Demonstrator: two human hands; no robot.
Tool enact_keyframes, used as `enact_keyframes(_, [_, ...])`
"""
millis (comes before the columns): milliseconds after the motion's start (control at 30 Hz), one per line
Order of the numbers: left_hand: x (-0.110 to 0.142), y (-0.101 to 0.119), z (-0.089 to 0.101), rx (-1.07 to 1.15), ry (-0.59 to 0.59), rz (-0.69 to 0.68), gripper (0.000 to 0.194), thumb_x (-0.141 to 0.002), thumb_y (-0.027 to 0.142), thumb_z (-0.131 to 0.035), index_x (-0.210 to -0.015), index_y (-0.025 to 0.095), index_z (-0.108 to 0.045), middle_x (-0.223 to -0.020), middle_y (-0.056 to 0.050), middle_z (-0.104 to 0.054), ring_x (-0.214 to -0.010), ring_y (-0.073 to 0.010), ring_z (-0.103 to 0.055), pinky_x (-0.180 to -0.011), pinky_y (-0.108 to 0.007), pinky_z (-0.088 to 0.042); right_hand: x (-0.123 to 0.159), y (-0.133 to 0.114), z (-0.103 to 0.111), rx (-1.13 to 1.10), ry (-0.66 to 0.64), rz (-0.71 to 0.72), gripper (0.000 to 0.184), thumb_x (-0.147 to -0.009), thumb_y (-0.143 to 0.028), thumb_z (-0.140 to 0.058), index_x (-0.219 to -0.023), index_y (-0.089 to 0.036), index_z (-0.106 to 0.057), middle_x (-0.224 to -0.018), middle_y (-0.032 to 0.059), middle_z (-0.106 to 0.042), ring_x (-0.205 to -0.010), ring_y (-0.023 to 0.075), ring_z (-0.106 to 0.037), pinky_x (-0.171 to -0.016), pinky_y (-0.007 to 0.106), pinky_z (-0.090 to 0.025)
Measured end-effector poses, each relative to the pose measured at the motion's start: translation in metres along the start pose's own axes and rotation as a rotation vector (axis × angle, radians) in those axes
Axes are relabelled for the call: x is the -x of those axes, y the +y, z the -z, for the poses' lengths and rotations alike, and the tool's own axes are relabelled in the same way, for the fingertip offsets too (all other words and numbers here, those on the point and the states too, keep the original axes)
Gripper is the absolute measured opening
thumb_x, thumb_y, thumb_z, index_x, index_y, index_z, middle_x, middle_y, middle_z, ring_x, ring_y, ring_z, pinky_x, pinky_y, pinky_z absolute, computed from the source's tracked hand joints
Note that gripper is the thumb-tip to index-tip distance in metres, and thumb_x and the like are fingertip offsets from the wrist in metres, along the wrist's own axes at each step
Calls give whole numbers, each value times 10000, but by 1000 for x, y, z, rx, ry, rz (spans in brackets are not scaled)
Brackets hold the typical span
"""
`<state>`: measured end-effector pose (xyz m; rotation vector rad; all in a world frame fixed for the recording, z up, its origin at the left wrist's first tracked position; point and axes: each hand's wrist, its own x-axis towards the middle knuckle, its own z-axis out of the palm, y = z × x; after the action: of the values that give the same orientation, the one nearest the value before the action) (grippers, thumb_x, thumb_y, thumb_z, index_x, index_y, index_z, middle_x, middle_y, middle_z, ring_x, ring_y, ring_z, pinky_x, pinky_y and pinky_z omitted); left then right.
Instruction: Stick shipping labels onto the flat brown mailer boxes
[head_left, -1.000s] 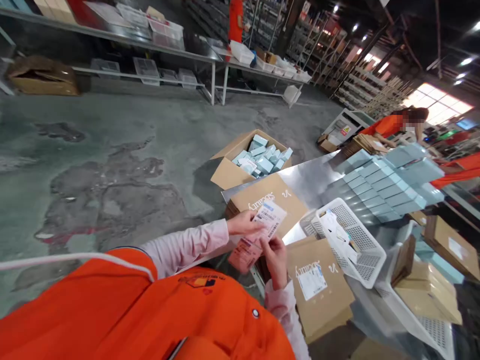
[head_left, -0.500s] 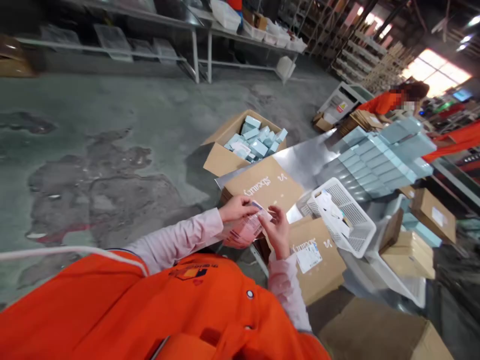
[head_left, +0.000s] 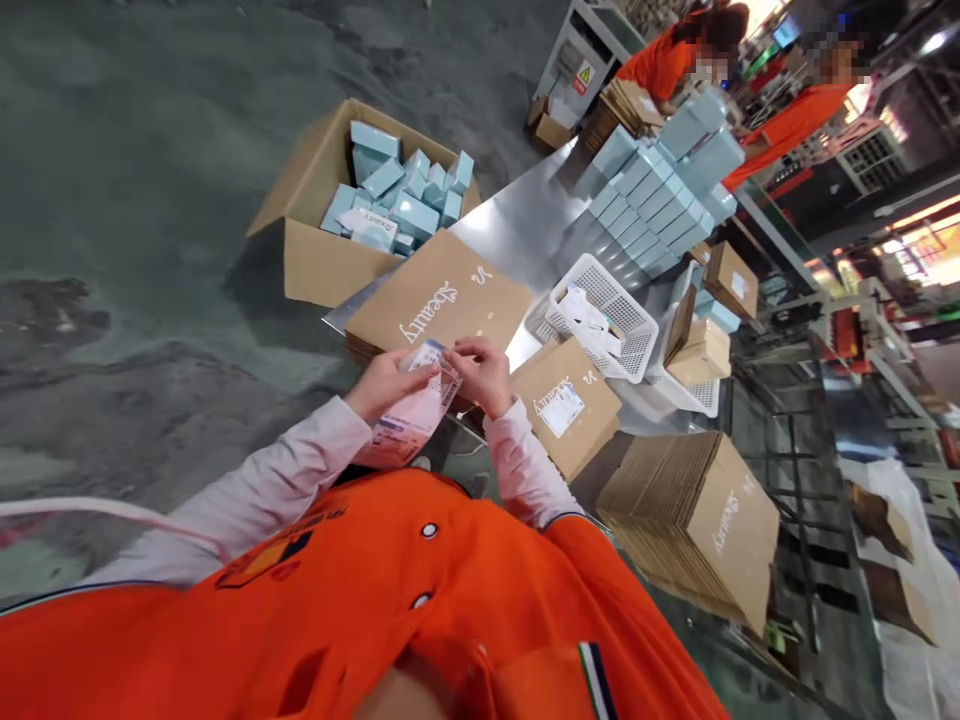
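A strip of pinkish printed labels [head_left: 411,422] hangs in front of my body, its lower end drooping near the apron. My left hand [head_left: 386,384] grips the strip's left side, thumb on top. At the strip's upper right edge, the fingers of my right hand [head_left: 481,374] are pinched together on the labels. Just beyond both hands lies a stack of flat brown cartons [head_left: 450,295] with white lettering. To the right of my right hand is a brown carton [head_left: 566,405] bearing a white label.
An open carton [head_left: 322,270] of light blue boxes stands beyond the metal table [head_left: 517,215]. On the table are a white basket [head_left: 637,335] and stacked blue boxes [head_left: 652,200]. Folded cartons [head_left: 675,520] stand at right. Two people in orange work at the far right.
My view has swung to the right and down, so the table and cartons appear further left. Both hands keep hold of the labels, and the strip now faces me more fully.
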<state>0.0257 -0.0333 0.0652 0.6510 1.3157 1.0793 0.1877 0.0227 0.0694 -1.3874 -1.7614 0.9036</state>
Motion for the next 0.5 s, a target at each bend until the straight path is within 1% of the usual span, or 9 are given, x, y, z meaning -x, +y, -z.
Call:
enact_keyframes(67, [-6,-7,5,68,-74,112,548,-420,372,-926,-845,105,-706,-692,-37,-682,-552,-124,-564,-518,-219,-448,-27,6,-1,165,49,3,159,-825,-331,-732,-816,-176,-768,-1071,79,-701,-1055,196,-658,-991,320,-498])
enact_keyframes(133, [-12,-17,13,82,-46,196,556,-386,342,-935,-836,103,-712,-727,-67,-707,-569,-147,-599,-522,-235,-473,-59,14,-3,329,77,-44,183,-858,-341,-701,-884,-176,-776,-1187,90,-654,-1154,200,-609,-1064,323,-440])
enact_keyframes(200, [-13,-29,23,89,15,233,554,-392,359,-926,-838,105,-718,-768,-89,-725,-593,-165,-627,-535,-247,-496,-88,23,-6,460,83,-125,266,-845,-393,-718,-991,-176,-769,-1286,101,-604,-1236,222,-554,-1107,349,-390])
enact_keyframes(233, [-10,-36,29,86,45,243,555,-400,378,-920,-842,107,-720,-783,-93,-731,-606,-168,-635,-544,-247,-504,-101,26,-8,507,80,-166,386,-811,-435,-750,-1093,-173,-744,-1338,119,-574,-1275,250,-524,-1122,384,-370])
enact_keyframes(300, [1,-49,41,55,97,279,560,-403,422,-909,-828,109,-723,-771,-86,-733,-610,-166,-632,-540,-239,-500,-118,30,-13,598,43,-192,738,-733,-521,-800,-1346,-161,-602,-1470,178,-471,-1374,325,-432,-1151,488,-319])
enact_keyframes(333, [9,-54,47,33,115,298,560,-403,449,-903,-808,107,-723,-749,-81,-730,-603,-164,-624,-524,-233,-487,-124,30,-16,650,-5,-156,867,-730,-556,-791,-1444,-157,-501,-1536,207,-394,-1431,356,-361,-1168,546,-274])
enact_keyframes(367, [17,-58,54,8,125,315,560,-401,475,-896,-783,103,-723,-722,-77,-723,-590,-163,-613,-502,-229,-471,-126,30,-20,706,-78,-96,915,-767,-580,-750,-1506,-159,-411,-1591,216,-312,-1482,369,-281,-1183,597,-216])
enact_keyframes(433, [33,-59,68,-23,134,319,553,-406,502,-887,-744,97,-720,-676,-73,-709,-567,-164,-593,-473,-230,-446,-121,29,-27,802,-269,46,798,-902,-566,-594,-1549,-177,-334,-1652,177,-198,-1546,338,-143,-1206,643,-84])
enact_keyframes(500, [42,-49,81,2,165,280,520,-405,480,-886,-717,107,-701,-659,-66,-705,-564,-167,-585,-482,-241,-453,-100,25,-34,807,-413,182,684,-973,-487,-505,-1546,-151,-341,-1658,151,-190,-1562,302,-97,-1225,618,-7])
